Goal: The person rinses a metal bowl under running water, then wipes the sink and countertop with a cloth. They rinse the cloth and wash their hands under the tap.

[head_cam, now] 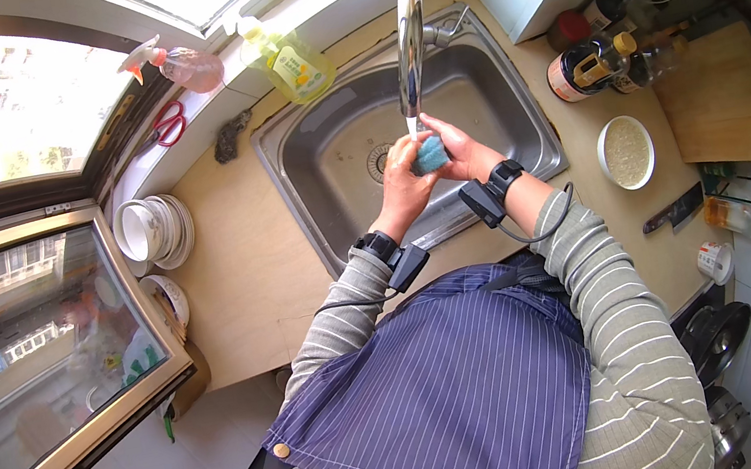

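Observation:
Both my hands are together over a stainless steel sink (333, 159), under the running chrome faucet (410, 42). A blue-green scouring sponge (430, 155) is between them. My left hand (405, 181) grips its left side with the fingers curled. Against its right side rests my right hand (462, 149), its fingers pointing up past the water stream. Water from the spout falls onto the sponge and fingertips. The drain strainer (378, 162) lies just left of my left hand, on the basin floor.
Left of the sink are stacked bowls and plates (169, 228). A yellow-green soap bottle (295, 65), pink spray bottle (191, 69) and red-handled scissors (169, 124) stand or lie behind. At right are a bowl of grains (626, 153), sauce bottles (579, 73) and a knife (673, 211).

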A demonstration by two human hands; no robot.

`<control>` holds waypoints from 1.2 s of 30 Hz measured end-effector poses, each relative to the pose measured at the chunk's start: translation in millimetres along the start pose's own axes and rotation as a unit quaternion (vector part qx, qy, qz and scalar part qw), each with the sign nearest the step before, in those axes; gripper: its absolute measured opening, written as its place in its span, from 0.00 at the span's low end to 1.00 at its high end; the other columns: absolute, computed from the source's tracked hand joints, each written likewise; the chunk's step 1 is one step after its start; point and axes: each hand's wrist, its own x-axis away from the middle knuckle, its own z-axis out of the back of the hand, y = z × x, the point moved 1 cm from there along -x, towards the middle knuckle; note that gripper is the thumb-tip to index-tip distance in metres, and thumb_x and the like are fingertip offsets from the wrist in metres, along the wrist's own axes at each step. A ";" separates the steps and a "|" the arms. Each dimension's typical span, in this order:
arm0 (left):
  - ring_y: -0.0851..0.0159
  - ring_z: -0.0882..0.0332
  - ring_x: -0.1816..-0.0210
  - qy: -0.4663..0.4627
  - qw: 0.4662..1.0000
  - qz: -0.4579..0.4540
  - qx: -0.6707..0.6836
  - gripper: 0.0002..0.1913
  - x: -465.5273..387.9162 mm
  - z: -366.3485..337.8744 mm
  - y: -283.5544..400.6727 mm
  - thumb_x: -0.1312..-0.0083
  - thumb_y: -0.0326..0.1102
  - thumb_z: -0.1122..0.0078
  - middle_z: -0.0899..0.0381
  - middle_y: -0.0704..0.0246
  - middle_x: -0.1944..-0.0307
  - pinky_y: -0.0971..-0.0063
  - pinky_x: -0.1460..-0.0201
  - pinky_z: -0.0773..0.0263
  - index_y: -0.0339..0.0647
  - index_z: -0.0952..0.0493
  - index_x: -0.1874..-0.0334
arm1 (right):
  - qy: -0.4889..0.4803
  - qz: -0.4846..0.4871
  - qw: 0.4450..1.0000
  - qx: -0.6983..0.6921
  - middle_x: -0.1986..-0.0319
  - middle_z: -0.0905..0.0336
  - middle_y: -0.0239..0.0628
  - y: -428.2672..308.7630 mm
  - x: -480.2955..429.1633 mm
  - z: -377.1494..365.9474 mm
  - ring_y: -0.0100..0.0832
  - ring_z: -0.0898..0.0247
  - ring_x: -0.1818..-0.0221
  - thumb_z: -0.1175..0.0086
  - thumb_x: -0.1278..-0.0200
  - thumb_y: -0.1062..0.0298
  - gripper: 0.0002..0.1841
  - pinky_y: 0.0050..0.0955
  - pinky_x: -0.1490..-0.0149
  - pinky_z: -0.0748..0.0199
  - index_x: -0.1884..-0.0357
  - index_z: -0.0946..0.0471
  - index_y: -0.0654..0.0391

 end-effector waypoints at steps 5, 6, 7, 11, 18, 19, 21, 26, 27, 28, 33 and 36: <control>0.59 0.20 0.53 0.010 0.998 0.034 0.060 0.20 2.5 3.9 3.2 0.40 0.42 0.23 0.19 0.63 0.56 0.67 0.47 0.26 0.38 0.20 0.53 | 0.086 0.037 0.995 0.031 0.61 0.16 0.38 3.3 -9.4 -4.0 0.33 0.17 0.62 0.49 0.23 0.46 0.21 0.32 0.52 0.16 0.55 0.22 0.57; 0.65 0.20 0.58 0.019 0.995 0.039 0.084 0.19 -0.7 5.8 -1.6 0.39 0.43 0.23 0.19 0.65 0.61 0.70 0.51 0.25 0.37 0.20 0.56 | 0.094 0.075 0.993 0.020 0.60 0.17 0.37 5.6 -7.6 -6.5 0.32 0.19 0.60 0.48 0.23 0.47 0.21 0.36 0.50 0.17 0.52 0.23 0.57; 0.69 0.21 0.59 0.021 0.992 0.075 0.095 0.19 -2.9 7.5 -7.7 0.39 0.44 0.24 0.19 0.67 0.63 0.73 0.52 0.26 0.37 0.20 0.56 | 0.073 0.092 0.993 0.031 0.60 0.17 0.36 7.9 -4.9 -10.3 0.32 0.19 0.59 0.49 0.24 0.44 0.22 0.37 0.51 0.18 0.51 0.23 0.56; 0.69 0.22 0.57 0.079 0.970 0.193 0.128 0.22 -17.1 6.0 -38.1 0.33 0.52 0.30 0.18 0.68 0.61 0.72 0.51 0.26 0.37 0.19 0.56 | 0.098 0.030 0.986 0.134 0.53 0.19 0.33 6.9 12.1 -26.0 0.33 0.22 0.53 0.56 0.32 0.25 0.34 0.40 0.52 0.24 0.42 0.25 0.45; 0.66 0.22 0.44 -0.032 0.791 0.358 0.496 0.25 -10.6 -11.7 -51.2 0.24 0.54 0.45 0.21 0.62 0.45 0.69 0.40 0.25 0.37 0.25 0.42 | 0.003 -0.034 0.972 0.232 0.45 0.24 0.35 -3.9 43.7 -52.6 0.36 0.25 0.41 0.35 0.36 0.41 0.33 0.49 0.41 0.18 0.36 0.30 0.49; 0.66 0.21 0.45 -0.060 0.802 0.331 0.495 0.24 -10.7 -9.3 -48.3 0.24 0.54 0.45 0.20 0.62 0.45 0.69 0.41 0.24 0.37 0.25 0.42 | -0.006 -0.037 0.969 0.246 0.46 0.24 0.36 -6.4 47.6 -54.1 0.35 0.24 0.42 0.32 0.37 0.46 0.31 0.47 0.43 0.16 0.38 0.29 0.49; 0.66 0.19 0.48 -0.087 0.818 0.313 0.475 0.23 -12.4 -4.1 -41.3 0.24 0.52 0.45 0.19 0.63 0.47 0.70 0.43 0.23 0.37 0.25 0.41 | -0.033 -0.043 0.960 0.273 0.47 0.23 0.39 -11.0 52.7 -55.5 0.35 0.22 0.46 0.27 0.40 0.55 0.28 0.42 0.46 0.13 0.41 0.27 0.50; 0.66 0.17 0.53 -0.079 0.860 0.270 0.426 0.18 -23.5 3.0 -22.1 0.28 0.42 0.37 0.16 0.60 0.48 0.71 0.50 0.19 0.35 0.25 0.46 | -0.034 -0.105 0.957 0.267 0.61 0.18 0.40 -15.3 47.2 -52.8 0.32 0.17 0.63 0.30 0.42 0.71 0.21 0.19 0.69 0.23 0.46 0.23 0.56; 0.66 0.16 0.54 -0.071 0.865 0.256 0.426 0.15 -25.5 3.8 -19.0 0.29 0.39 0.36 0.16 0.59 0.48 0.71 0.51 0.19 0.36 0.26 0.50 | -0.039 -0.116 0.952 0.280 0.63 0.17 0.40 -14.7 44.8 -52.1 0.31 0.18 0.64 0.32 0.41 0.73 0.21 0.18 0.73 0.28 0.46 0.23 0.57; 0.66 0.16 0.55 -0.063 0.870 0.242 0.426 0.12 -27.3 4.3 -16.4 0.30 0.36 0.35 0.15 0.58 0.49 0.70 0.52 0.18 0.37 0.26 0.54 | -0.033 -0.126 0.946 0.298 0.65 0.17 0.40 -13.9 43.4 -50.9 0.29 0.19 0.66 0.34 0.41 0.75 0.20 0.16 0.77 0.33 0.46 0.24 0.57; 0.71 0.18 0.61 -0.006 0.881 0.220 0.418 0.17 -36.3 2.2 -11.5 0.28 0.35 0.35 0.16 0.64 0.57 0.74 0.58 0.19 0.36 0.24 0.42 | 0.045 -0.080 0.955 0.280 0.76 0.26 0.32 -11.5 40.2 -49.1 0.18 0.36 0.82 0.35 0.42 0.74 0.12 0.14 0.84 0.50 0.60 0.27 0.52; 0.74 0.22 0.68 -0.008 0.896 0.248 0.367 0.15 -41.2 -4.5 -14.3 0.26 0.42 0.37 0.20 0.71 0.67 0.76 0.64 0.23 0.39 0.20 0.47 | 0.041 -0.103 0.949 0.295 0.80 0.35 0.24 -7.7 38.5 -51.8 0.16 0.45 0.86 0.33 0.47 0.72 0.15 0.16 0.83 0.54 0.64 0.30 0.48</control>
